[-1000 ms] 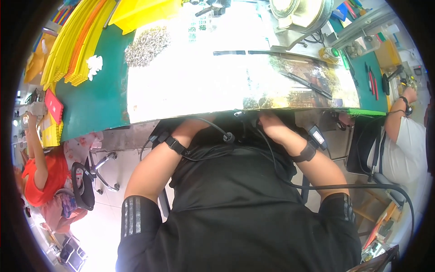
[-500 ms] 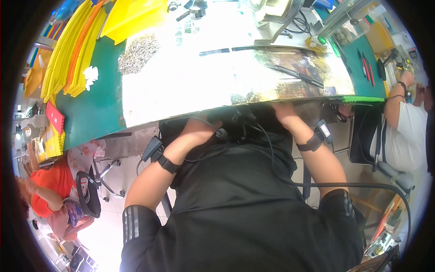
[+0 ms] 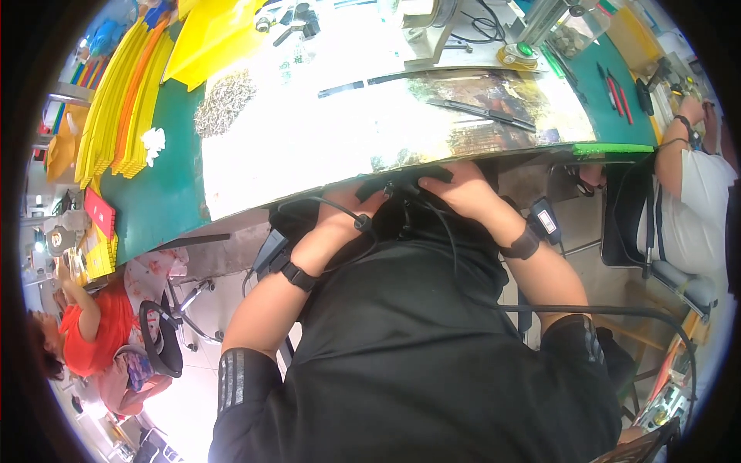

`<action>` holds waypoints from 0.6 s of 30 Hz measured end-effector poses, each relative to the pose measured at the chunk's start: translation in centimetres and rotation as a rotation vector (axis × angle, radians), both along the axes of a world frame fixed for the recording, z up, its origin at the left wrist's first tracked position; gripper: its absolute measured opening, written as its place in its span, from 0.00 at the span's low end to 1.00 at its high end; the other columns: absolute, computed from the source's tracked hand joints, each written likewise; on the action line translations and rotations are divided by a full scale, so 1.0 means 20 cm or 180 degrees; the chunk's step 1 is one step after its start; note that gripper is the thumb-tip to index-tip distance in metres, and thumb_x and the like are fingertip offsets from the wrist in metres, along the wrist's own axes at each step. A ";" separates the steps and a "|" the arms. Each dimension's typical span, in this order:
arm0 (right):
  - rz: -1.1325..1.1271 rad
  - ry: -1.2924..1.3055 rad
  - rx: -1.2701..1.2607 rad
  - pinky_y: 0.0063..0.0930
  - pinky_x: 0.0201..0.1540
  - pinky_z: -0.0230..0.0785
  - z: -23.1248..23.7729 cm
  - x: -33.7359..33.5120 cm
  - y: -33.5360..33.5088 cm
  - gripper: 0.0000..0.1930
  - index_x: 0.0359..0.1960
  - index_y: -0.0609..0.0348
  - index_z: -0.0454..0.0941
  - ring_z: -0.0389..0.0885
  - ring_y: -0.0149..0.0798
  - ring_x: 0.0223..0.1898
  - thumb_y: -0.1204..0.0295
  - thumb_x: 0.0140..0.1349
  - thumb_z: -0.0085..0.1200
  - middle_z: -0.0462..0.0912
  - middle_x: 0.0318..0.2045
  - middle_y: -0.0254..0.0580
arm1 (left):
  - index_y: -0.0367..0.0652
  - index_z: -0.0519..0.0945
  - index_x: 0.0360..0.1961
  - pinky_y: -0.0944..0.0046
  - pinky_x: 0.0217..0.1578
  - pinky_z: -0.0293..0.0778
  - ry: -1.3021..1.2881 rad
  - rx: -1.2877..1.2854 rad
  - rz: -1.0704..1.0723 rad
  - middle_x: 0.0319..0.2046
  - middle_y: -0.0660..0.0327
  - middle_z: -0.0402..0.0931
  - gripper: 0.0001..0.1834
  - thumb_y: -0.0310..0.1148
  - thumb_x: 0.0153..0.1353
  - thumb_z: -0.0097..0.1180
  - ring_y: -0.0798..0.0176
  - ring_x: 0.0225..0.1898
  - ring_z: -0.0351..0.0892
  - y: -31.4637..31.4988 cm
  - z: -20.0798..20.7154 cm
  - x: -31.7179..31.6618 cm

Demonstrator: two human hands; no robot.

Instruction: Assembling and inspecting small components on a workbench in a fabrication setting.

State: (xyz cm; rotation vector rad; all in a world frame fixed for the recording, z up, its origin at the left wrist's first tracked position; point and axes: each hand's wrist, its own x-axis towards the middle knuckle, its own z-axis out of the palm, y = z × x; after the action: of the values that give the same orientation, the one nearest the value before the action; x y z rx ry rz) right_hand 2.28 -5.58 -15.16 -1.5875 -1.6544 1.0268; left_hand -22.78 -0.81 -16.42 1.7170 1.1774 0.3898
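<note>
My left hand (image 3: 349, 210) is low at the table's front edge, over my lap, its fingers curled at a dark item and partly hidden. Close by on the right, my right hand (image 3: 465, 191) rests at the same edge, thumb bent inward against something black, fingertips out of sight. Between the hands a small metallic part shows among black cables (image 3: 417, 202). A cable with a thick black barrel (image 3: 362, 222) runs by my left hand. Against my black shirt, what the fingers hold is hard to make out. Each wrist wears a black strap with a small box.
On the bright work sheet (image 3: 301, 147) lie a heap of small metal pieces (image 3: 225, 103) and a slim dark tool (image 3: 482, 114). Yellow folders (image 3: 123, 100) stand at left, with a yellow tray (image 3: 220, 38) behind. Co-workers sit on both sides. A black cable (image 3: 571, 309) crosses my right arm.
My right hand has moved left and inward, closer to the left hand, and its thumb now shows. My left hand is slightly higher. The whole view has shifted a little.
</note>
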 end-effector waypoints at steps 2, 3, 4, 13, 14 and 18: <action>-0.0041 -0.0026 0.0021 0.41 0.56 0.72 -0.02 0.01 0.00 0.22 0.49 0.66 0.82 0.80 0.60 0.53 0.62 0.60 0.64 0.83 0.49 0.61 | 0.34 0.80 0.56 0.57 0.56 0.73 0.0102 0.0249 0.0068 0.50 0.51 0.84 0.24 0.35 0.62 0.68 0.55 0.53 0.81 0.03 -0.04 0.00; -0.0075 -0.0051 0.0027 0.42 0.56 0.72 -0.03 0.01 0.00 0.22 0.49 0.66 0.82 0.79 0.61 0.53 0.60 0.60 0.65 0.83 0.48 0.61 | 0.36 0.81 0.56 0.59 0.56 0.73 0.0523 0.0437 0.0021 0.50 0.52 0.84 0.22 0.34 0.63 0.66 0.57 0.53 0.81 0.04 0.00 0.00; -0.0084 -0.0043 0.0015 0.42 0.56 0.72 -0.03 0.01 0.00 0.22 0.49 0.66 0.82 0.79 0.61 0.53 0.60 0.60 0.65 0.83 0.48 0.61 | 0.37 0.81 0.56 0.60 0.56 0.73 0.0944 0.0623 -0.0028 0.50 0.54 0.85 0.20 0.33 0.64 0.65 0.60 0.53 0.81 0.05 0.02 0.01; 0.0008 -0.0424 -0.0117 0.44 0.61 0.69 -0.12 0.01 0.02 0.25 0.51 0.64 0.81 0.77 0.61 0.56 0.59 0.59 0.65 0.82 0.51 0.60 | 0.34 0.80 0.56 0.60 0.55 0.74 0.0692 0.0058 0.0005 0.52 0.54 0.84 0.22 0.31 0.62 0.67 0.60 0.53 0.81 0.06 -0.11 -0.07; 0.0059 -0.0483 -0.0265 0.44 0.61 0.69 -0.12 0.01 0.02 0.25 0.53 0.64 0.80 0.77 0.62 0.57 0.60 0.58 0.65 0.81 0.52 0.61 | 0.34 0.80 0.56 0.60 0.55 0.74 0.0695 0.0046 0.0008 0.52 0.54 0.84 0.22 0.31 0.62 0.67 0.60 0.53 0.81 0.05 -0.14 -0.08; 0.0142 -0.0435 -0.0287 0.45 0.62 0.68 -0.10 0.00 0.00 0.26 0.55 0.65 0.79 0.76 0.62 0.58 0.63 0.57 0.65 0.80 0.54 0.62 | 0.33 0.80 0.57 0.59 0.54 0.74 0.0414 0.0118 -0.0026 0.51 0.52 0.84 0.27 0.34 0.59 0.71 0.59 0.52 0.82 0.01 -0.07 -0.09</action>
State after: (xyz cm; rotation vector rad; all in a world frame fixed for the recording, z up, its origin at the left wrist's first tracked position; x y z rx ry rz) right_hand 2.36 -5.55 -17.12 -1.7204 -1.7634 1.0491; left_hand -24.58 -0.69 -17.80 1.8011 1.2627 0.3003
